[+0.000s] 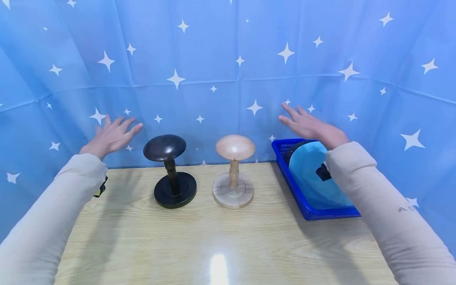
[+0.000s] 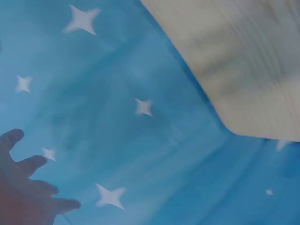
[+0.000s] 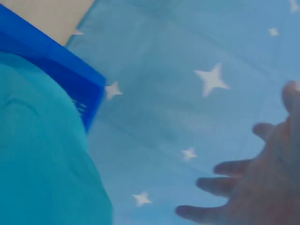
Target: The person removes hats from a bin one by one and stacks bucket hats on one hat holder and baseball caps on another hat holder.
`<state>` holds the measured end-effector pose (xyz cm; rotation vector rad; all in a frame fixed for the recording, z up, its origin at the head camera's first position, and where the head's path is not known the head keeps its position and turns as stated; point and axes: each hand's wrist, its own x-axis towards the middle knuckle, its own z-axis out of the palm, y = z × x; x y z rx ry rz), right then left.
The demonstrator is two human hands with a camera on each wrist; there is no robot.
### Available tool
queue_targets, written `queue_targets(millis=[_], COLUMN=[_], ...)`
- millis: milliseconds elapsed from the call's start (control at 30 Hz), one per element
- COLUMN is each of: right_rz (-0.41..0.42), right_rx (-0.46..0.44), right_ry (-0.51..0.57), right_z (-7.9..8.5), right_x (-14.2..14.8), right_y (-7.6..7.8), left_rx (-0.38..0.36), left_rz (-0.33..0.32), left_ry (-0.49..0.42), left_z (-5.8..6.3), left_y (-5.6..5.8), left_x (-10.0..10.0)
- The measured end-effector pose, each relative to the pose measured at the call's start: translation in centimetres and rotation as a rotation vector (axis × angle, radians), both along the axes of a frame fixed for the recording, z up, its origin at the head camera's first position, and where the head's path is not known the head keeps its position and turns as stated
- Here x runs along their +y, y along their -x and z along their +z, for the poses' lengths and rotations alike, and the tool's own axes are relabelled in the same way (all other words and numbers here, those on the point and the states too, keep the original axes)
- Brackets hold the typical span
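Note:
My left hand (image 1: pixel 114 136) is raised with fingers spread, left of a black hat stand (image 1: pixel 171 176) and holding nothing. In the left wrist view, the same hand (image 2: pixel 28 187) shows at the lower left against the blue curtain. A pale wooden hat stand (image 1: pixel 233 174) with a rounded top stands right of the black one. Above the far end of a blue plastic basket (image 1: pixel 310 213) hovers my right hand (image 1: pixel 310 124), fingers extended and nothing held. Light-blue fabric (image 1: pixel 308 174) lies in the basket, with something dark beside it, partly covered by my right arm.
A wooden table (image 1: pixel 171 241) carries both stands and the basket. Behind it hangs a blue curtain (image 1: pixel 213 47) with white stars, close to the table's back edge. The basket occupies the right side.

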<state>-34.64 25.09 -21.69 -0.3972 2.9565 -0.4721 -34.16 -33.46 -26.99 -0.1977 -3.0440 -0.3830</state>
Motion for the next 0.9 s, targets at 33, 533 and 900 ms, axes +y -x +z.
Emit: queue_targets(millis=[33, 533, 900], right_rz=[0.009, 0.09, -0.044], right_rx=[-0.006, 0.1, 0.408], right_ry=[-0.002, 0.065, 0.281], right_z=[0.2, -0.2, -4.0], right_x=[0.2, 4.4, 8.4], right_y=[-0.6, -7.5, -11.7], left_rx=[0.008, 0.715, 0.733], left_rz=[-0.016, -0.342, -0.564], left_ry=[0.001, -0.079, -0.161], left_z=[0.1, -1.8, -5.6], left_y=[-0.1, -5.2, -9.3], left_x=[0.5, 11.2, 20.0])
